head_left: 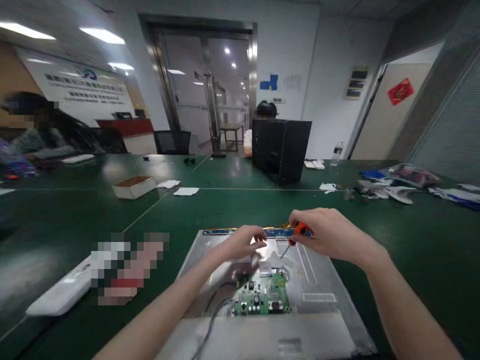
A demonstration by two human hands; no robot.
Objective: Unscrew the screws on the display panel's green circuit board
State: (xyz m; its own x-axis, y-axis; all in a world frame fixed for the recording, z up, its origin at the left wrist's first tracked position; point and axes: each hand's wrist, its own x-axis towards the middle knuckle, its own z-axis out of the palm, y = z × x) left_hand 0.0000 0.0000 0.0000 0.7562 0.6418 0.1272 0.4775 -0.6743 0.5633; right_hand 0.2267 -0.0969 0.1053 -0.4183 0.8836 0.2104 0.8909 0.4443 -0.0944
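Observation:
My right hand grips a screwdriver with an orange and black handle. Its thin shaft slants down and left, the tip close to the metal back of a flat display panel; whether it touches, I cannot tell. Over the panel's upper middle hovers my left hand, fingers bent and slightly apart, with nothing visible in them. A green circuit board lies on the panel below both hands, with a flat ribbon cable at its top edge. Grey cables run from the board's left side.
The green table carries a white power-bank-like slab at left and an open carton behind it. A black computer case stands at the far side, a person behind it. Plastic bags and scraps lie at right. Another person sits far left.

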